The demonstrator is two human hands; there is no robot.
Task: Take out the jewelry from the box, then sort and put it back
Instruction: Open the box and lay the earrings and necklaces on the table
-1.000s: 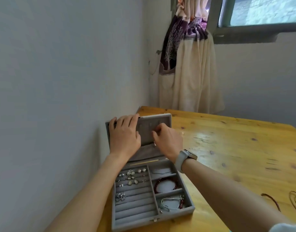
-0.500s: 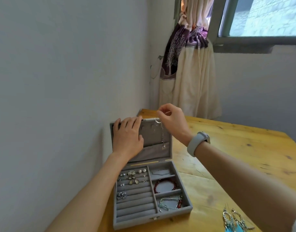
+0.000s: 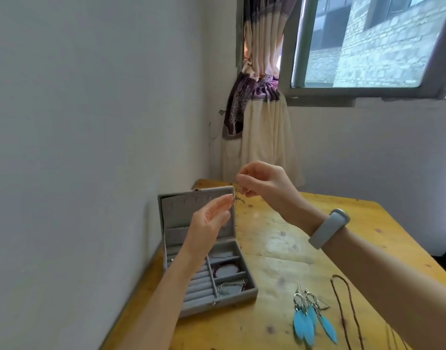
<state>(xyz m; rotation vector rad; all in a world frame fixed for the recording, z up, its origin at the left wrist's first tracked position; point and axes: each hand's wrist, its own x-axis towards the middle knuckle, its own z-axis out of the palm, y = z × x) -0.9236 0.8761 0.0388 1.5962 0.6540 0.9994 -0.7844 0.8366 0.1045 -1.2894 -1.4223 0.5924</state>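
Half a second ago the left hand (image 3: 208,224) lay flat on the upright lid of the grey velvet jewelry box (image 3: 199,251) and the right hand (image 3: 261,181) was pulling a thin silver chain (image 3: 238,199) up from the lid; now both hands are lifted away from the lid and they hold the chain between them, in the air just above and to the right of the lid's top corner. The right hand pinches the upper end of the chain with thumb and forefinger, the other fingers curled. The left hand is more loose, with the palm turned up, and its fingertips (image 3: 227,198) pinch the lower part of the chain. The chain is very fine and blurred, so I cannot tell its full length or whether a pendant hangs on it. The box stands open against the wall on the yellow wooden table (image 3: 292,248), and a dark red bead bracelet (image 3: 227,269) and some other small pieces are still in its compartments. A pair of blue feather earrings (image 3: 310,317) and a thin brown cord (image 3: 343,304) already lie on the table, near the person's right forearm. I judge the step is still the taking out, and not finished. The next move probably calls for carrying the chain to a free place on the table and laying it down straight, without knots.
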